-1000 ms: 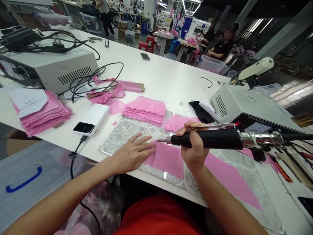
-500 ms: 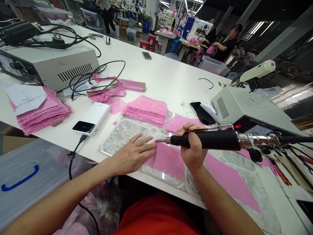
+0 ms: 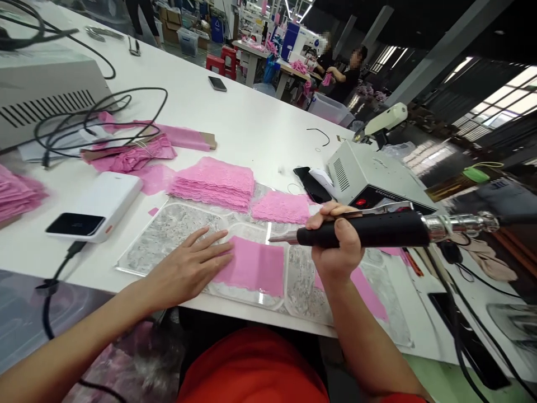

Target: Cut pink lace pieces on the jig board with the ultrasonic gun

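Note:
My left hand (image 3: 191, 266) lies flat, fingers spread, its fingertips pressing the left side of a pink fabric piece (image 3: 260, 266). That piece rests on a clear-edged, grey-patterned board (image 3: 159, 229) at the table's front edge. My right hand (image 3: 338, 243) is wrapped round a black handpiece (image 3: 380, 230) with a tapered metal tip. The tip points left, near the fabric's upper edge; whether it touches cannot be told. Behind lie a tall stack of pink lace pieces (image 3: 213, 182) and a lower pink stack (image 3: 281, 207). Another pink piece (image 3: 369, 294) is partly behind my right forearm.
A white power bank (image 3: 98, 204) with a cable stands left. Looped black cables (image 3: 100, 123) lie by a grey machine box (image 3: 50, 84). Another control box (image 3: 377, 173), a phone (image 3: 312, 184) and tools (image 3: 413, 262) are at right. Co-workers (image 3: 346, 73) sit beyond the table.
My view has turned rightward. The handpiece tip, earlier right by my left fingertips, is now farther right of them along the fabric's upper edge. Both hands keep their holds.

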`<state>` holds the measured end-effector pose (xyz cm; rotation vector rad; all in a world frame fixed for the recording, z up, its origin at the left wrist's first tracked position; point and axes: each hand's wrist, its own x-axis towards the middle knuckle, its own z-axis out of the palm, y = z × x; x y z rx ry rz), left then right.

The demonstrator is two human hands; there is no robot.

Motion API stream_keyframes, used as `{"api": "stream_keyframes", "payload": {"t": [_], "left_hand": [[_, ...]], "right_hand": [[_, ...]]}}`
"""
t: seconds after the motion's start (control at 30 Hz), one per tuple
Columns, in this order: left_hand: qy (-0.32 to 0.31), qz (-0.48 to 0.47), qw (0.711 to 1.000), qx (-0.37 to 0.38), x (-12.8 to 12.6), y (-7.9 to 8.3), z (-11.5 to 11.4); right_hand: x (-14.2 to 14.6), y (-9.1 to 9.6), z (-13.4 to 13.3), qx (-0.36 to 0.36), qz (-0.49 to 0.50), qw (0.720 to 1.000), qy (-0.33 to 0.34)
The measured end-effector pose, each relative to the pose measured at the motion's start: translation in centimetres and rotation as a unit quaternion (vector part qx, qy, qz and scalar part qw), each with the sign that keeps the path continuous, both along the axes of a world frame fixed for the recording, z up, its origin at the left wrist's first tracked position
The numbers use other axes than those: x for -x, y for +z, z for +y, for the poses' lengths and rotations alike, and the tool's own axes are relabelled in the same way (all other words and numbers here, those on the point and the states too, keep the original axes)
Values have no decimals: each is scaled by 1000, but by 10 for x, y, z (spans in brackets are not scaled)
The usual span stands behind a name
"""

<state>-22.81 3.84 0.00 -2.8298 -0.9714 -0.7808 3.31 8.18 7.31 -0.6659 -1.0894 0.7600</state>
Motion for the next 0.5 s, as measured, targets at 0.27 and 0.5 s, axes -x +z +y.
{"api": "stream_keyframes", "payload": {"t": [0.27, 0.5], "left_hand": [[-16, 7, 1000, 6, 3, 4, 3], [-13, 13, 1000, -5, 2, 7, 2]], "right_hand": [[-37, -9, -10, 24, 2, 998, -58], [-35, -14, -4, 14, 18, 999, -38]]}}
